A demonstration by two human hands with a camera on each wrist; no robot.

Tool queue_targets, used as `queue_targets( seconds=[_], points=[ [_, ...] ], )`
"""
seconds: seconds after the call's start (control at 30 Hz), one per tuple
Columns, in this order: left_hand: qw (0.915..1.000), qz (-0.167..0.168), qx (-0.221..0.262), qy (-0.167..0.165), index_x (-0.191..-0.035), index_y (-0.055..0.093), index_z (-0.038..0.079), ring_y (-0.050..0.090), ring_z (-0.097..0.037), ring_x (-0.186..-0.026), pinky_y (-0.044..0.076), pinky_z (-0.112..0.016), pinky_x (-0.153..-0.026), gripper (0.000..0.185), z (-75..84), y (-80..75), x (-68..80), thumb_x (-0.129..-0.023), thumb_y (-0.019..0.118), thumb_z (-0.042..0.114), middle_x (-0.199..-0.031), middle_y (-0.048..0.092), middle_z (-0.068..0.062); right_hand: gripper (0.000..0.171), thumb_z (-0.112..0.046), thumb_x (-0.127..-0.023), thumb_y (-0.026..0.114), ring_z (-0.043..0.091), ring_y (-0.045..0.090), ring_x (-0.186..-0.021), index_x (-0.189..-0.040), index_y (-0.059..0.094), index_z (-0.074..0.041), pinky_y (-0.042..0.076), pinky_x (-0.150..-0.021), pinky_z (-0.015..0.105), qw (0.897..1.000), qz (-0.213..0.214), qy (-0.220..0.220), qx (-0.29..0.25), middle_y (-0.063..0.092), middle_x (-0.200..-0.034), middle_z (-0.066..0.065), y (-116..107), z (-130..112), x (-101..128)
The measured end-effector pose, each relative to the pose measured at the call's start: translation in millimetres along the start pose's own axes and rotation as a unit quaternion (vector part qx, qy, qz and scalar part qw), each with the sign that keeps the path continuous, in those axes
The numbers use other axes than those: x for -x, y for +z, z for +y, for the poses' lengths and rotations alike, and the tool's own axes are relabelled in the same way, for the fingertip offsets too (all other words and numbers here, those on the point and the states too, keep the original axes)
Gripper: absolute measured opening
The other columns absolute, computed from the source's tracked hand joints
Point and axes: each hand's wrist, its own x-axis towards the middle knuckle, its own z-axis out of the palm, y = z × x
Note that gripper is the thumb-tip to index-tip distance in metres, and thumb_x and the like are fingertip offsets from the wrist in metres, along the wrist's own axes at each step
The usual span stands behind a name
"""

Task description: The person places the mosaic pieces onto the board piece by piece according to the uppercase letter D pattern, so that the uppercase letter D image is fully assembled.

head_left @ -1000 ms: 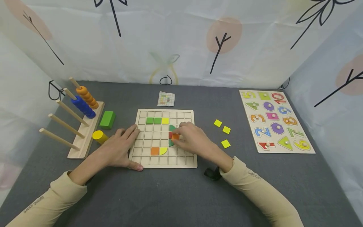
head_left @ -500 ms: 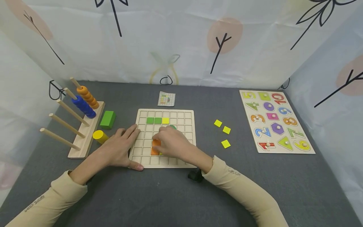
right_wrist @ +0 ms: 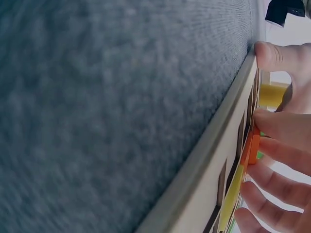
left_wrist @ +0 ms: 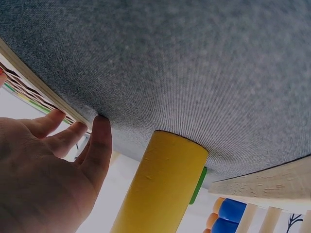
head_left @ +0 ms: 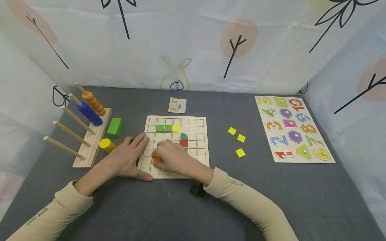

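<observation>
A pale wooden grid board (head_left: pixel 147 122) lies mid-table. My left hand (head_left: pixel 128 159) rests along its left edge with spread fingers; in the left wrist view the fingertips (left_wrist: pixel 99 121) touch the rim. My right hand (head_left: pixel 176 159) pinches an orange square tile (head_left: pixel 156 159) over a left-front cell. Seen from the right wrist, this orange tile (right_wrist: pixel 254 148) stands at the board's surface between thumb and fingers. Green tiles (head_left: pixel 164 128), a yellow square (head_left: pixel 176 128), a green quarter-round (head_left: pixel 184 136) and a red square (head_left: pixel 184 143) sit in cells. The right hand hides the cells beneath it.
Three yellow tiles (head_left: pixel 240 153) lie right of the board, with a number puzzle (head_left: pixel 289 130) beyond. At left stand a peg stacker (head_left: pixel 87 147), a green block (head_left: pixel 115 127) and a yellow cylinder (head_left: pixel 107 145). Behind the board lies a small pattern card (head_left: pixel 177 105).
My right hand has carried the orange tile leftward and toward the front of the board, uncovering the red square and green quarter-round. The left hand has stayed at the edge.
</observation>
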Motion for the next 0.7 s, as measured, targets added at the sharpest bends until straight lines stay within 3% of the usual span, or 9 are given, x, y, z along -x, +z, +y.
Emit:
queue_targets(
  seconds=[0.37,0.7],
  points=[
    [1.0000,0.005,-0.006,0.007,-0.156,0.032,-0.003,0.042,-0.057,-0.135,0.046,-0.067,-0.104,0.138,-0.3,0.9,-0.2,-0.060,0.075,0.086,-0.163,0.030,-0.028,0.013,-0.023,-0.091,0.077,0.014,0.055,-0.080,-0.104,0.080,-0.018,0.040,-0.059,0.022,1.000,-0.002,0.000,0.012,0.068,-0.090,-0.002,0.4,-4.4,0.9],
    [0.9999,0.004,-0.011,0.007,-0.156,0.033,-0.003,0.043,-0.057,-0.135,0.046,-0.067,-0.104,0.139,-0.9,1.1,-0.6,-0.060,0.074,0.087,-0.164,0.030,-0.029,0.012,-0.015,-0.092,0.075,0.015,0.056,-0.081,-0.103,0.081,-0.017,0.041,-0.064,0.021,1.000,0.000,-0.002,-0.013,0.070,-0.092,0.000,-0.6,-4.4,3.0]
  ],
)
